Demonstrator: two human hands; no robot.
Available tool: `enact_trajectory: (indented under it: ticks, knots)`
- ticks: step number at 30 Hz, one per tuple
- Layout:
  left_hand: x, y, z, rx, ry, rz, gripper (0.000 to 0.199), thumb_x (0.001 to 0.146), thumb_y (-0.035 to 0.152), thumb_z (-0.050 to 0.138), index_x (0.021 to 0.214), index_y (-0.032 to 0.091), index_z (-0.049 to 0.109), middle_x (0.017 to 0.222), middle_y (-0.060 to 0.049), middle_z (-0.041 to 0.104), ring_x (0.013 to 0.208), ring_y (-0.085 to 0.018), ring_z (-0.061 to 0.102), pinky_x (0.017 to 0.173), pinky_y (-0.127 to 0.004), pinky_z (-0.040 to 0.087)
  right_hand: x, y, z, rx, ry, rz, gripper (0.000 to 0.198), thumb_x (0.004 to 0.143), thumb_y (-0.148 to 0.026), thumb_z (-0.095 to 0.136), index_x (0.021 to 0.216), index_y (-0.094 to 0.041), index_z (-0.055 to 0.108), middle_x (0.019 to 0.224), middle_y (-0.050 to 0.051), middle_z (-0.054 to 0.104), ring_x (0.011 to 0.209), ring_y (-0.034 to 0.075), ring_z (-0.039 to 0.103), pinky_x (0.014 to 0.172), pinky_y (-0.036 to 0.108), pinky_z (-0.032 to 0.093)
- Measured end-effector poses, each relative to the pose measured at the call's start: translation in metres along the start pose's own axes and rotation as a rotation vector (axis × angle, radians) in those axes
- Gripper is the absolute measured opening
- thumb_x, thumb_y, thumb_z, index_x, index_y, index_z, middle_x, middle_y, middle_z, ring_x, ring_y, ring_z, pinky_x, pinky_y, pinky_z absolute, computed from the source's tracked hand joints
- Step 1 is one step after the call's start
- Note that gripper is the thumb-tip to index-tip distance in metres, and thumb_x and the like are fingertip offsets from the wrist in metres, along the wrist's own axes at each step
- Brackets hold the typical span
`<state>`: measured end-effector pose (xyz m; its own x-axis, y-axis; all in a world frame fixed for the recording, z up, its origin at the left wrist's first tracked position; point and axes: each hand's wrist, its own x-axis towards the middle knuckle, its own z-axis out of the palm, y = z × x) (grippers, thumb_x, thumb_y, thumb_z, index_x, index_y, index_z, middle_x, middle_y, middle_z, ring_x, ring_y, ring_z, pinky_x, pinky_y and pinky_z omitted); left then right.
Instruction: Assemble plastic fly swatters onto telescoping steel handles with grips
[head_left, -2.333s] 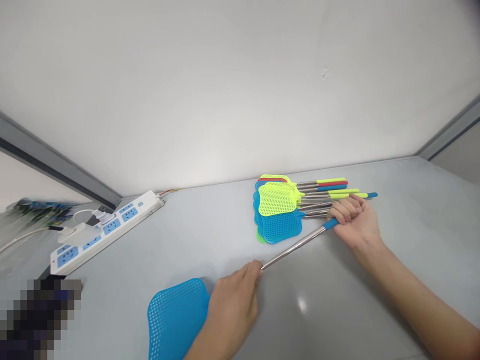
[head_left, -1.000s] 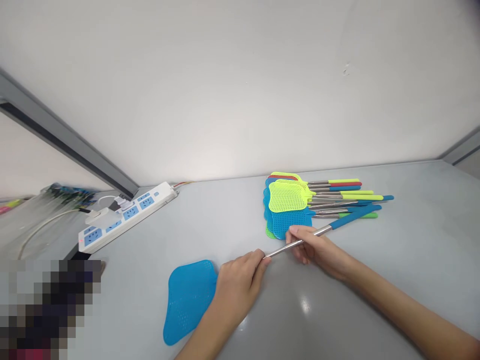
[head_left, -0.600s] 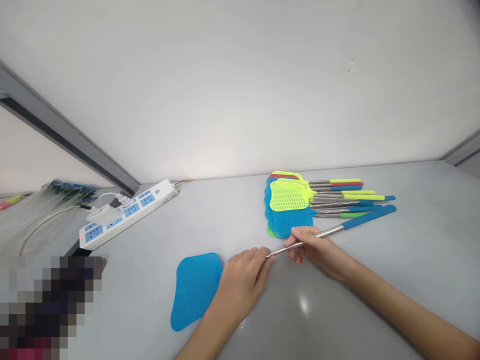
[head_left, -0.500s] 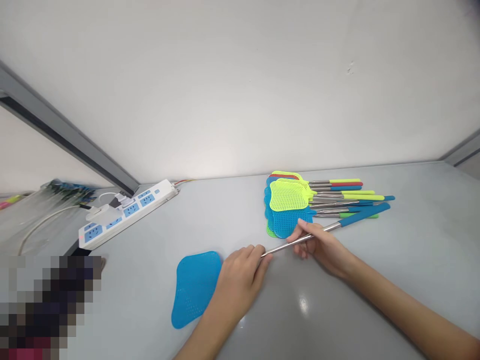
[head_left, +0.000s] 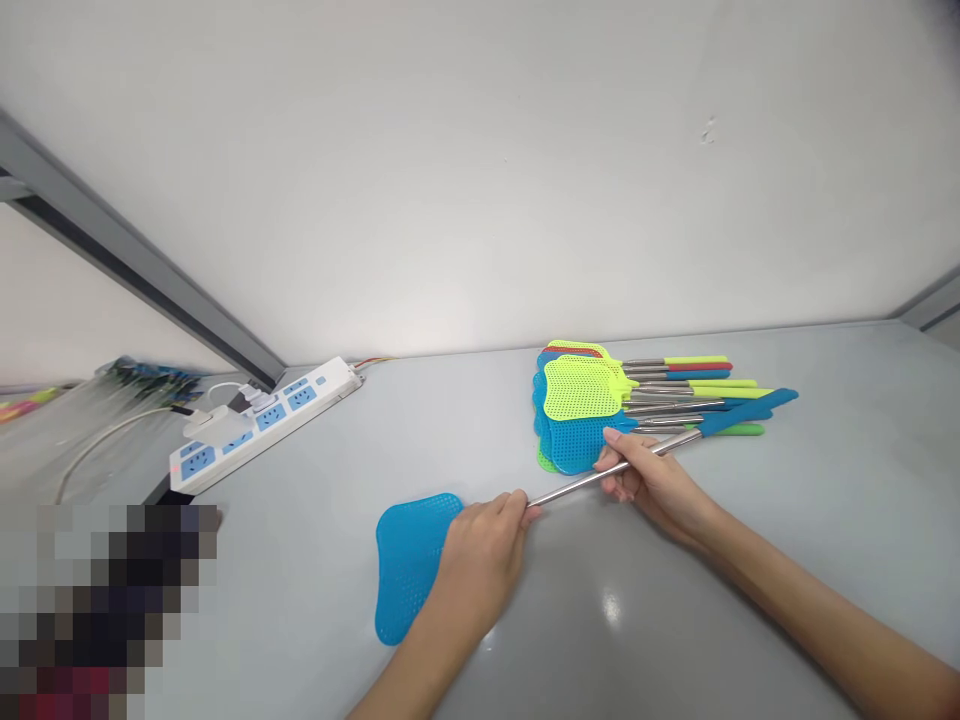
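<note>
A blue fly swatter [head_left: 411,565] with a metal shaft and blue grip slants across the front of the table, its paddle at lower left. My left hand [head_left: 487,550] is closed around it where the shaft meets the paddle, hiding that joint. Farther up the metal shaft, my right hand [head_left: 649,480] pinches it between thumb and fingers. The blue grip points up to the right, over the handles of a pile of fly swatters [head_left: 585,390]. Yellow, blue, red and green ones lie in that pile, paddles to the left.
A white power strip [head_left: 266,425] with plugs and cables lies on the left of the grey table [head_left: 300,580]. Behind it a metal frame bar [head_left: 150,255] slants down to the table. Clear plastic packaging [head_left: 105,420] sits at far left. A pale wall [head_left: 480,180] rises behind.
The held swatter has shifted slightly to the right with both hands, and its paddle has turned a little. My right hand has slid or moved slightly up toward the grip.
</note>
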<state>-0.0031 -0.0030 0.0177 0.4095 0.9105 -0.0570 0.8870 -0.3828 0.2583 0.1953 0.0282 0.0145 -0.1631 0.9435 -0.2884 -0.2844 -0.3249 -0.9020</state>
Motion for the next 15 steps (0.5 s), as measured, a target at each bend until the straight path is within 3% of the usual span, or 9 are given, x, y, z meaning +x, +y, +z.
enact_trajectory:
  ticks: [11, 15]
  knots:
    - [-0.0009, 0.0022, 0.0021, -0.017, -0.011, 0.009, 0.028, 0.089, 0.029, 0.02, 0.07, 0.02, 0.039, 0.065, 0.002, 0.056, 0.055, -0.013, 0.049, 0.049, -0.023, 0.027, -0.0016, 0.0055, 0.0058, 0.074, -0.029, -0.032, 0.039, 0.08, -0.038, 0.043, 0.051, -0.014, 0.055, 0.048, 0.001, 0.048, 0.04, 0.007, 0.04, 0.04, 0.02, 0.03]
    - [-0.0014, 0.0066, 0.0023, -0.036, -0.007, 0.026, 0.026, 0.089, 0.028, 0.022, 0.071, 0.02, 0.039, 0.064, 0.002, 0.056, 0.054, -0.012, 0.05, 0.047, -0.024, 0.025, -0.0038, 0.0041, 0.0063, 0.136, -0.095, -0.019, 0.039, 0.082, -0.038, 0.035, 0.064, -0.014, 0.06, 0.053, 0.003, 0.05, 0.044, 0.01, 0.043, 0.039, 0.021, 0.029]
